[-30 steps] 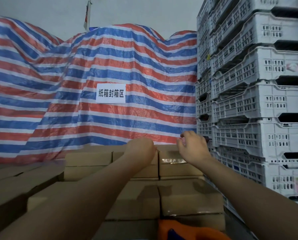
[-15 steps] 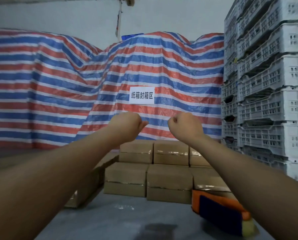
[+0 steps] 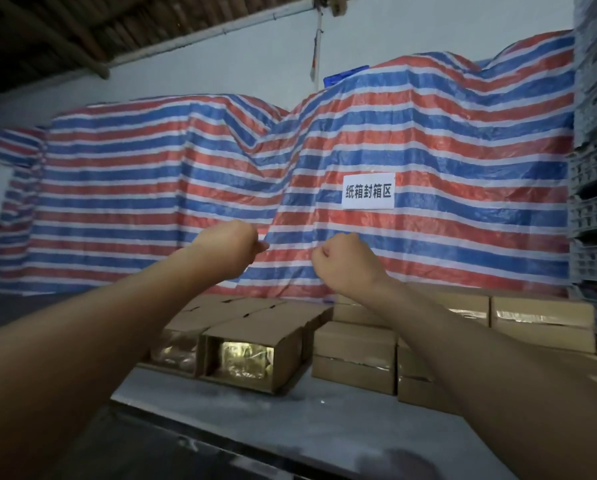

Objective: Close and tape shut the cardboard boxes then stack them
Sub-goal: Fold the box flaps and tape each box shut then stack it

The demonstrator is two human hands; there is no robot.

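Observation:
My left hand (image 3: 229, 249) and my right hand (image 3: 343, 263) are raised side by side in the air, both curled into fists with nothing in them. Below them, on a grey table (image 3: 290, 420), lie cardboard boxes. On the left, unsealed boxes (image 3: 255, 348) lie on their sides, their open ends showing shiny gold contents. To the right, closed boxes (image 3: 355, 355) sit stacked two high, with more taped boxes (image 3: 543, 317) behind them. Both hands hover well above the boxes and touch none. No tape dispenser is in view.
A red, white and blue striped tarp (image 3: 324, 188) with a white paper sign (image 3: 368, 191) hangs behind the table. White plastic crates (image 3: 594, 168) are stacked high at the right edge. A dark roof (image 3: 82, 26) shows at top left.
My hands lifted off the stacked boxes and rose into the air as fists. My view swung up and left, so the orange tape dispenser dropped out of sight and the open boxes appeared.

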